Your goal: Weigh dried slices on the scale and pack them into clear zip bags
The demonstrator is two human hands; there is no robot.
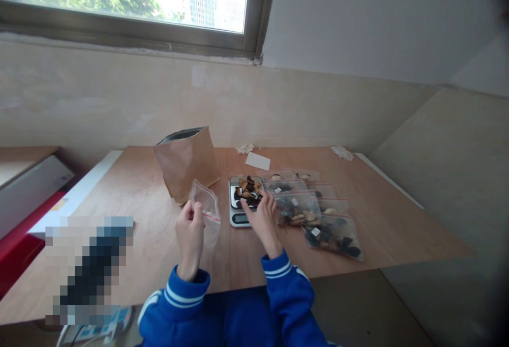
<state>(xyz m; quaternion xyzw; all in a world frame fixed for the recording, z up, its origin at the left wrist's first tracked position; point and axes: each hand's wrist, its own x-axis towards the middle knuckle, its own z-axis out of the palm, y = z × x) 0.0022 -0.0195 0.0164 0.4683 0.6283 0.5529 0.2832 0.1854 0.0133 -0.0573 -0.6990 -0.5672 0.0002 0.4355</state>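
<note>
My left hand (pixel 190 233) is closed on the edge of a clear zip bag (pixel 211 210) with a red seal line; the bag hangs open beside the scale. My right hand (pixel 262 218) reaches over a small digital kitchen scale (pixel 239 219), thumb and fingers apart, at the edge of the food on it. Dried brown and dark pieces (pixel 248 190), which look like dried mushroom slices, lie heaped on the scale's plate. Whether my right fingertips touch them I cannot tell. Behind my left hand stands an open brown paper pouch (pixel 186 158).
Several filled zip bags (pixel 300 211) with small white labels lie overlapping right of the scale. A white card (pixel 257 161) and crumpled pale scraps (pixel 245 148) are near the wall. A power strip (pixel 105 323) with cables sits below the table's front left edge. Part of the table's left is pixelated.
</note>
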